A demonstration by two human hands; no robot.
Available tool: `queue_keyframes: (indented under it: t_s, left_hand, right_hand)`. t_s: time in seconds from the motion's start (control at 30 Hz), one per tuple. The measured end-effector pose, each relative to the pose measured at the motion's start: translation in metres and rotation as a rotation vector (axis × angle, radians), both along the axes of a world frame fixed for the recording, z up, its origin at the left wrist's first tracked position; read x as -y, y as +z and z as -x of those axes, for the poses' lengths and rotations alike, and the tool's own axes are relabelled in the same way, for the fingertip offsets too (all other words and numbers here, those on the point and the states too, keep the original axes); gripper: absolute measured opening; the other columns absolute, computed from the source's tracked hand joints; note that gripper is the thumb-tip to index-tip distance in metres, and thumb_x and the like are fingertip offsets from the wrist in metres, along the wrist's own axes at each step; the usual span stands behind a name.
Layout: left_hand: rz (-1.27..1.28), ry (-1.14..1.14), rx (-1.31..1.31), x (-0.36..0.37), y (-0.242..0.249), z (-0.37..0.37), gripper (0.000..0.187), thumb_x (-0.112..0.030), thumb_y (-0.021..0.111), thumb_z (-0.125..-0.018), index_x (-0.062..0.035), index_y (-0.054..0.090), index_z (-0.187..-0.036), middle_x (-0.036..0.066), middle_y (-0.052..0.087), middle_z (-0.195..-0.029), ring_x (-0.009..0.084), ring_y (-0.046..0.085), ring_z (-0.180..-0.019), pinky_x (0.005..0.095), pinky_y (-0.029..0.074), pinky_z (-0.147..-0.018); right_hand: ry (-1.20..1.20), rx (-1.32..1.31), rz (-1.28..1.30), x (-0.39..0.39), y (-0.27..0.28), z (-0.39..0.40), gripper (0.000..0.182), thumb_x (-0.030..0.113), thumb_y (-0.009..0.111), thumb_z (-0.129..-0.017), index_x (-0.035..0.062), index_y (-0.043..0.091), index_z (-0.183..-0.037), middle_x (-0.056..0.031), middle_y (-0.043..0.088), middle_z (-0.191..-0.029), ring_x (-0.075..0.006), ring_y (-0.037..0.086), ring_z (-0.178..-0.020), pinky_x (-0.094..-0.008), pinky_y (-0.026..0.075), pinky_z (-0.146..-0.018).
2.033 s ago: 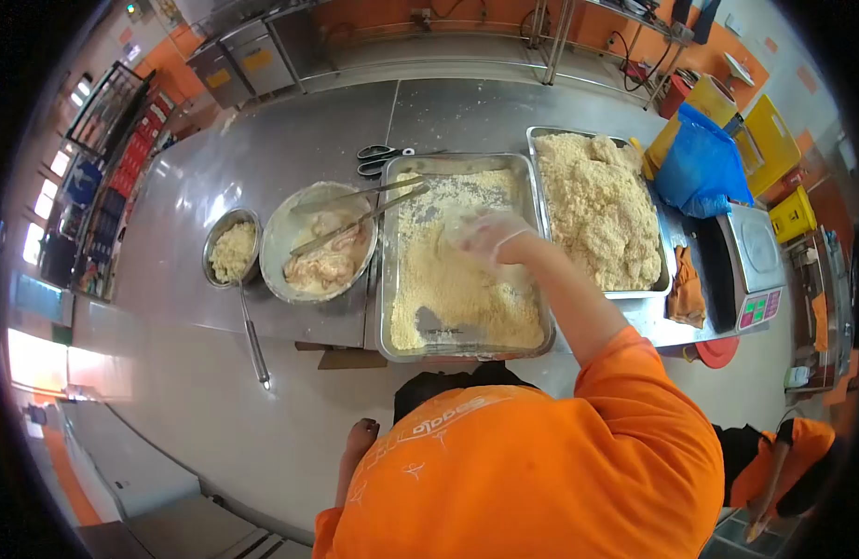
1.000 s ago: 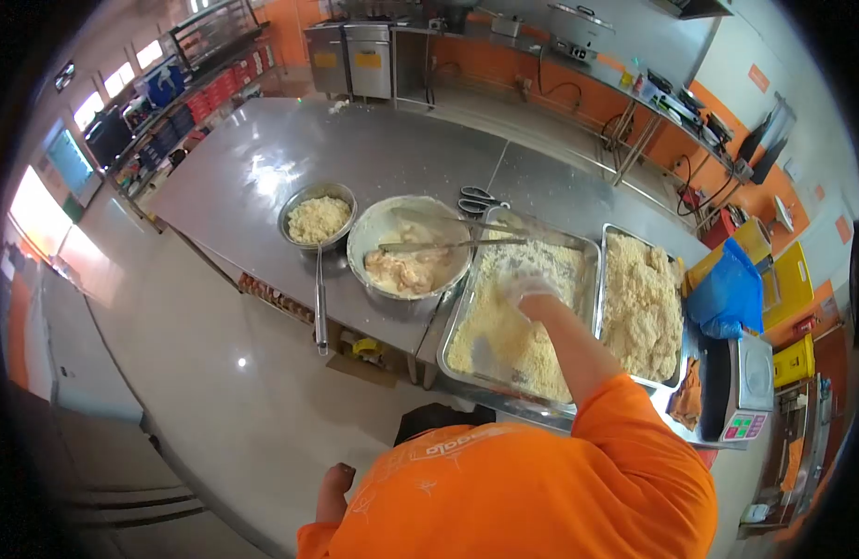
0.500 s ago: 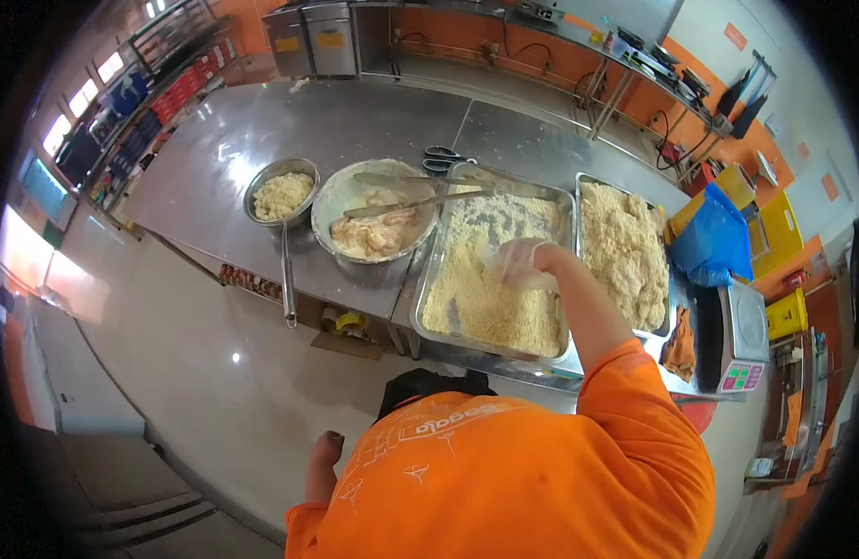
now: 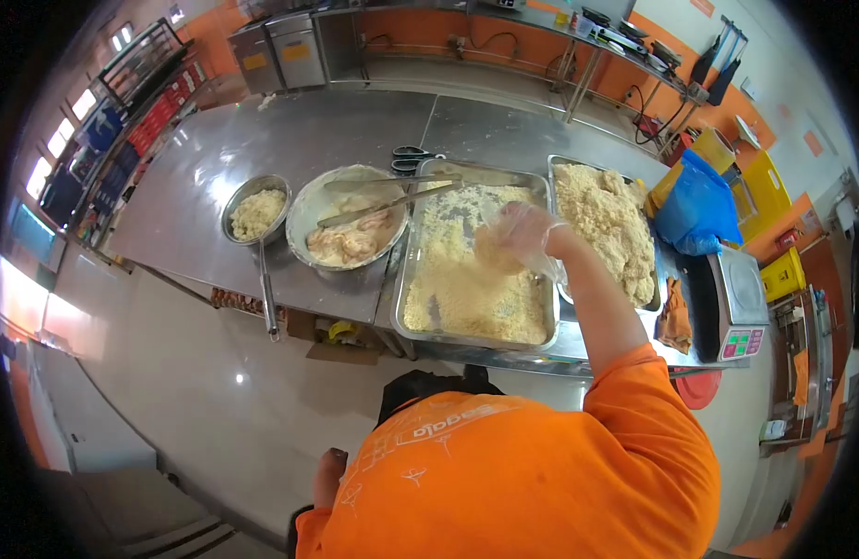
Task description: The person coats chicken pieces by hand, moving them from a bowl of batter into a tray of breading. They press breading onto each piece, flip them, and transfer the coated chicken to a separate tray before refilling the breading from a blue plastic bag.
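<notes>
My right hand (image 4: 527, 233), in a clear plastic glove, is raised over a metal tray (image 4: 402, 312) of pale yellow crumbs (image 4: 429, 298). Its fingers are curled around some crumbs, and a blurred spray of them falls to its lower left. Low beside the orange shirt is my left hand (image 4: 333, 464), its fingers mostly hidden. Left of the tray stands a bowl (image 4: 297, 228) with pale, wet pieces (image 4: 355, 240). Tongs (image 4: 392, 205) lie across the rims of bowl and tray. A second tray (image 4: 552, 168) to the right holds a heap of clumpy crumbs (image 4: 602, 214).
A long-handled strainer (image 4: 268, 289) with crumbs sits left of the bowl. Black-handled scissors (image 4: 409, 158) lie behind the tray. At the right are a blue bag (image 4: 698, 205), an orange-brown cloth (image 4: 674, 317) and a scale (image 4: 739, 289). The metal table (image 4: 206, 177) extends left.
My right hand has lifted off the crumbs and moved up, and crumbs now fall from it. The view has shifted, so the table's things appear further left.
</notes>
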State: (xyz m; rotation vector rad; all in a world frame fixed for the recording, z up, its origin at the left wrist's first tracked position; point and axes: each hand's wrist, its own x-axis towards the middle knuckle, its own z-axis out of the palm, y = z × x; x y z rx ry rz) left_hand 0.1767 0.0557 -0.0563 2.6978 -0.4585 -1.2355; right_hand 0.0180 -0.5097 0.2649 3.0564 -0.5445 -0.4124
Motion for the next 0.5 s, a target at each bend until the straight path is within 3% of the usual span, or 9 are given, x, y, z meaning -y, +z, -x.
queue_keyframes:
  t_s: [0.07, 0.13, 0.2, 0.3, 0.4, 0.43, 0.5]
  left_hand:
    - [-0.095, -0.436, 0.029, 0.007, 0.007, -0.001, 0.035, -0.033, 0.052, -0.077, -0.0023, 0.056, -0.094, 0.019, 0.056, -0.100, 0.0356, 0.052, -0.094, 0.0413, 0.043, -0.079]
    - [-0.106, -0.477, 0.052, 0.016, 0.008, -0.002, 0.033, -0.032, 0.051, -0.077, -0.0029, 0.057, -0.092, 0.018, 0.056, -0.101, 0.0355, 0.051, -0.094, 0.0414, 0.043, -0.079]
    - [-0.027, -0.128, 0.061, 0.026, 0.002, -0.001, 0.029, -0.030, 0.049, -0.079, -0.0038, 0.057, -0.090, 0.017, 0.055, -0.099, 0.0347, 0.052, -0.094, 0.0413, 0.044, -0.077]
    - [0.292, -0.676, 0.207, 0.005, -0.076, -0.019, 0.026, -0.027, 0.047, -0.079, -0.0049, 0.058, -0.088, 0.018, 0.055, -0.099, 0.0353, 0.052, -0.092, 0.0423, 0.045, -0.074]
    - [0.232, -0.179, 0.025, 0.034, -0.038, -0.005, 0.025, -0.026, 0.046, -0.079, -0.0054, 0.058, -0.088, 0.018, 0.055, -0.100, 0.0345, 0.053, -0.090, 0.0433, 0.045, -0.072]
    - [0.227, -0.728, 0.206, 0.033, -0.039, -0.007, 0.028, -0.028, 0.049, -0.077, -0.0050, 0.058, -0.091, 0.019, 0.057, -0.098, 0.0345, 0.055, -0.088, 0.0415, 0.046, -0.073]
    - [-0.045, -0.431, -0.041, 0.051, -0.034, 0.004, 0.027, -0.026, 0.050, -0.078, -0.0050, 0.059, -0.092, 0.018, 0.059, -0.094, 0.0325, 0.056, -0.087, 0.0386, 0.046, -0.073]
  right_hand:
    - [-0.227, 0.135, -0.176, -0.016, 0.035, 0.009, 0.036, 0.025, 0.052, -0.075, 0.0018, 0.054, -0.103, -0.0136, 0.058, -0.099, -0.0256, 0.055, -0.092, -0.0295, 0.043, -0.079]
    - [-0.421, 0.278, -0.257, -0.016, 0.041, 0.015, 0.035, 0.027, 0.052, -0.076, 0.0025, 0.056, -0.101, -0.0133, 0.058, -0.100, -0.0247, 0.056, -0.089, -0.0287, 0.044, -0.077]
    - [-0.582, 0.434, -0.330, 0.010, 0.015, 0.025, 0.036, 0.028, 0.052, -0.077, 0.0038, 0.055, -0.103, -0.0132, 0.058, -0.101, -0.0242, 0.056, -0.089, -0.0286, 0.044, -0.077]
    - [-0.796, 0.722, -0.747, 0.015, 0.041, 0.048, 0.039, 0.030, 0.052, -0.078, 0.0050, 0.052, -0.108, -0.0135, 0.057, -0.102, -0.0233, 0.056, -0.091, -0.0284, 0.043, -0.078]
    - [-0.779, 0.731, -0.422, 0.046, 0.056, 0.090, 0.040, 0.029, 0.053, -0.077, 0.0062, 0.050, -0.110, -0.0131, 0.057, -0.102, -0.0238, 0.056, -0.091, -0.0291, 0.042, -0.080]
    - [-0.679, 0.558, -0.193, 0.056, 0.065, 0.103, 0.038, 0.026, 0.053, -0.077, 0.0073, 0.050, -0.110, -0.0140, 0.056, -0.102, -0.0254, 0.054, -0.092, -0.0297, 0.043, -0.080]
    - [-0.550, 0.337, 0.118, 0.076, 0.078, 0.130, 0.035, 0.023, 0.051, -0.075, 0.0089, 0.051, -0.108, -0.0153, 0.054, -0.101, -0.0275, 0.052, -0.093, -0.0308, 0.043, -0.080]
